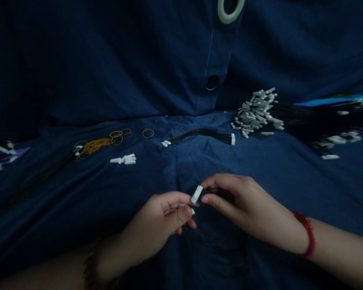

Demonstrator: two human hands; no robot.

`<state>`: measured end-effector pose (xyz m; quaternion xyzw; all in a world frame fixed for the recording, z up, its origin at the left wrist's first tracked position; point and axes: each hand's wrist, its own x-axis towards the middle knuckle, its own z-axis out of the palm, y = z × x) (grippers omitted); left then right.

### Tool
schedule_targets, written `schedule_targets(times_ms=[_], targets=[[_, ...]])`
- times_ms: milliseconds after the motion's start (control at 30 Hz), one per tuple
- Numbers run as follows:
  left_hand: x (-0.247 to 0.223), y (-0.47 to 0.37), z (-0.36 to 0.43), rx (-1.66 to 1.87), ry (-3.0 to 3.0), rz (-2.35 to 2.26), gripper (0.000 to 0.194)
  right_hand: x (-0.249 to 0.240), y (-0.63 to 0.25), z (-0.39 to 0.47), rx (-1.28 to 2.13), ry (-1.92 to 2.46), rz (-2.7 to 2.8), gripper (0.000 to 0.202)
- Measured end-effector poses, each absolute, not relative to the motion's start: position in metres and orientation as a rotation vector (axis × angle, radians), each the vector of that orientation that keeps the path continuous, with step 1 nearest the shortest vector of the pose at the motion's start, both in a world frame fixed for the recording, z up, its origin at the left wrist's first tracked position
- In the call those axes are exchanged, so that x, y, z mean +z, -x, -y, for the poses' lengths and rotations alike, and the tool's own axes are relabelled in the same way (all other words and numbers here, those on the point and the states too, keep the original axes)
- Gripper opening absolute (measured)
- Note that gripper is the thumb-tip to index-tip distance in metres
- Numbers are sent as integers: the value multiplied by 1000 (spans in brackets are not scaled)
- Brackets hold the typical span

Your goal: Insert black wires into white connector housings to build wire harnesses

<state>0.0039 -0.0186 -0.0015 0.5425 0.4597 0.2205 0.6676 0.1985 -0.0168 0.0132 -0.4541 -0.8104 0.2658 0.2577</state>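
A white plastic connector (197, 194) with black wires behind it sits between my two hands, tilted. My right hand (238, 197) is closed, its thumb and index finger pinching the wires just behind that connector. The fingertips of my left hand (169, 213) meet the connector's lower left end. Under my left thumb, a second small white connector (192, 211) peeks out, gripped against the fingers. Dark wires hang below the hands, hard to trace against the blue cloth. Beyond my hands lies a wire harness (205, 132), with one wide white connector on its right and small ones on its left.
Loose white connectors (124, 159) lie left of centre. Behind them is a tangle of yellow rubber bands (98, 146), with a single band (148, 133) apart. A large bundle of connector-ended wires (257, 110) rests at right. Blue cloth (157, 173) covers the surface and hangs behind.
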Motion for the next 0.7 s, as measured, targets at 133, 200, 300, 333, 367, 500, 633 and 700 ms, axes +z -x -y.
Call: schedule_targets(times_ms=[133, 200, 300, 333, 367, 500, 633, 700], targets=[[0, -3, 17, 452, -1182, -1040, 24, 14, -200, 15, 679, 1173, 2212, 12], [0, -3, 16, 464, -1178, -1017, 25, 14, -200, 17, 658, 1164, 2242, 12], [-2, -3, 16, 500, -1169, -982, 26, 13, -198, 20, 625, 1191, 2262, 13], [-2, -3, 16, 511, -1163, -975, 26, 12, -198, 21, 625, 1207, 2258, 13], [-3, -3, 16, 516, -1156, -970, 25, 11, -197, 22, 630, 1226, 2248, 12], [-6, -4, 17, 525, -1135, -961, 24, 9, -192, 24, 644, 1252, 2191, 11], [-7, -4, 17, 561, -1115, -976, 25, 10, -190, 26, 631, 1208, 2095, 9], [-6, -4, 18, 567, -1117, -984, 23, 10, -189, 29, 639, 1194, 2106, 9]])
